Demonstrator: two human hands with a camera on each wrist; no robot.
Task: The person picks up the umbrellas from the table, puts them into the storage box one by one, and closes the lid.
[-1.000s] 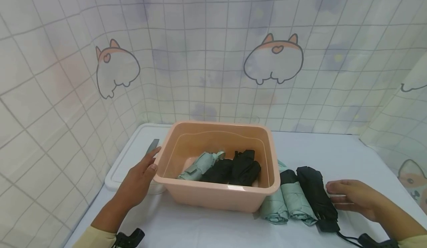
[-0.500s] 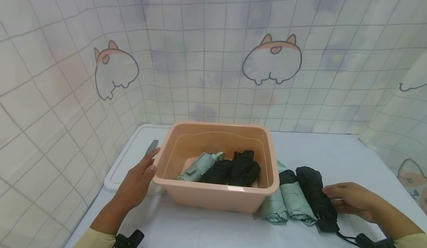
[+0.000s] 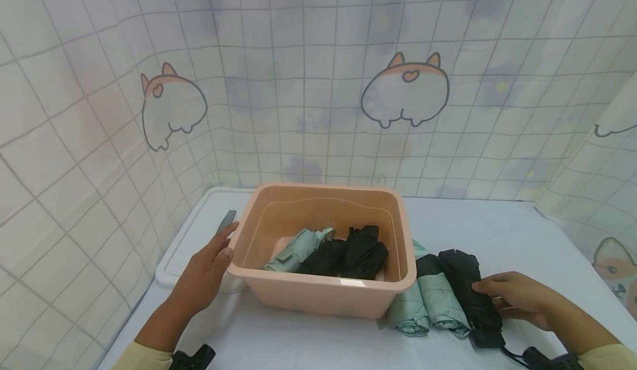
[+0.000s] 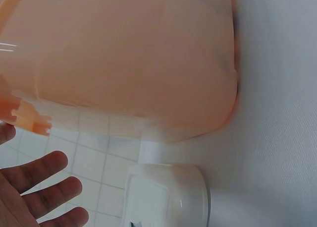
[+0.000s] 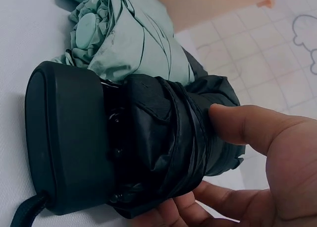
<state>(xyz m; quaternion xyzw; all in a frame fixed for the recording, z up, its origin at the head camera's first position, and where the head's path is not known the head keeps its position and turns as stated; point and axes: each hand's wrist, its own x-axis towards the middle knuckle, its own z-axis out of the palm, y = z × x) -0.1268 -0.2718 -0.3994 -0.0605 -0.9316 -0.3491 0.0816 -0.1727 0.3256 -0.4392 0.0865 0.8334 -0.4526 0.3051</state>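
**Right hand (image 3: 525, 302) grasping the black umbrella (image 3: 470, 305) beside the peach tub (image 3: 323, 291)**

The black umbrella lies on the counter (image 3: 497, 226) to the tub's right, the outermost of a row; two pale green umbrellas (image 3: 444, 305) lie between it and the tub; the right hand pinches it, thumb on top, fingers round its far side; the left hand (image 3: 205, 270) is at the tub's left rim, fingers spread and grasping nothing, though contact is hard to confirm; inside the tub lie a pale green roll (image 3: 298, 251) and black folded bundles (image 3: 367, 254); the step in hand looks like picking up for loading; the next move probably calls for a firmer grip, then a lift above the tub's right rim, without dragging the neighbouring green umbrella.
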